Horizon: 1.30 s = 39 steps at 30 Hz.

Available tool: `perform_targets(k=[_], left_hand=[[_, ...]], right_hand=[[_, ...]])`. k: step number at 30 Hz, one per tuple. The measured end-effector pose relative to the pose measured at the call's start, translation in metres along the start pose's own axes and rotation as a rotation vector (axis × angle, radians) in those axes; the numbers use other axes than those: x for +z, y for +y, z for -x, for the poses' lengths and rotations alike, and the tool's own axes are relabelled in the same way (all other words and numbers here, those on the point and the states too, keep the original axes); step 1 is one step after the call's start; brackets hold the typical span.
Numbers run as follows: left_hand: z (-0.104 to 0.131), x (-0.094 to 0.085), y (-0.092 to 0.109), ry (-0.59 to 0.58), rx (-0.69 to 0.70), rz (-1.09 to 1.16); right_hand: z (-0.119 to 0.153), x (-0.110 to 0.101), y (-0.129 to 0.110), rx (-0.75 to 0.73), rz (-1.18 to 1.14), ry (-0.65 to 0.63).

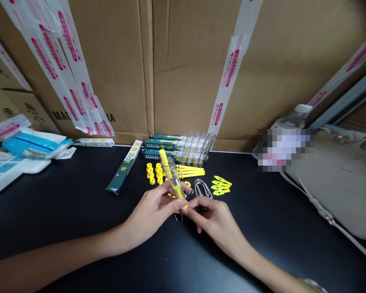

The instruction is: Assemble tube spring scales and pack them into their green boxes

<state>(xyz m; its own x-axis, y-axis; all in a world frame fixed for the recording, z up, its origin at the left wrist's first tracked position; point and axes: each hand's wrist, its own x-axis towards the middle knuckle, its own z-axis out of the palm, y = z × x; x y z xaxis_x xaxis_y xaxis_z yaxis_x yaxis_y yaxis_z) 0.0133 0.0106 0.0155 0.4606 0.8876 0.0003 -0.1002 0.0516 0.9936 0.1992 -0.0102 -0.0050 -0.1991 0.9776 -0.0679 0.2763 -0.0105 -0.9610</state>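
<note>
A tubular spring scale (174, 178) with a clear barrel and yellow parts is tilted over the black table, its top leaning away from me. My left hand (152, 207) is closed round its lower barrel. At the bottom end, the fingers of my right hand (216, 215) pinch near the yellow end piece; a wire hook (179, 219) hangs below. Just behind lie yellow caps (150, 171), long yellow rods (192, 171) and metal hooks (203, 188). To their right sit small flat yellow pieces (221, 186). My fingers partly hide the lower end.
Clear tubes (198, 148) rest against green boxes (163, 144) at the back. Another narrow box (125, 169) lies left of the parts. Large cartons (189, 69) wall off the rear. A tissue pack (33, 144) is at left; a bottle (295, 116) and bag (338, 179) stand right.
</note>
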Motion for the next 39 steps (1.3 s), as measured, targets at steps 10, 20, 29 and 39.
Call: perform_targets(k=[10,20,29,39], left_hand=[[-0.004,-0.006,0.006,0.068,0.001,-0.092],[-0.007,-0.008,0.012,0.103,0.001,-0.153],[-0.005,-0.009,0.014,0.023,-0.044,-0.137],[0.006,-0.001,0.016,-0.205,-0.024,-0.564]], right_hand=[[0.001,-0.006,-0.009,0.020,-0.213,-0.188],[0.001,-0.012,-0.015,0.222,-0.664,-0.341],[0.014,-0.004,-0.008,-0.187,0.149,0.135],[0.021,-0.004,-0.005,-0.372,-0.268,0.118]])
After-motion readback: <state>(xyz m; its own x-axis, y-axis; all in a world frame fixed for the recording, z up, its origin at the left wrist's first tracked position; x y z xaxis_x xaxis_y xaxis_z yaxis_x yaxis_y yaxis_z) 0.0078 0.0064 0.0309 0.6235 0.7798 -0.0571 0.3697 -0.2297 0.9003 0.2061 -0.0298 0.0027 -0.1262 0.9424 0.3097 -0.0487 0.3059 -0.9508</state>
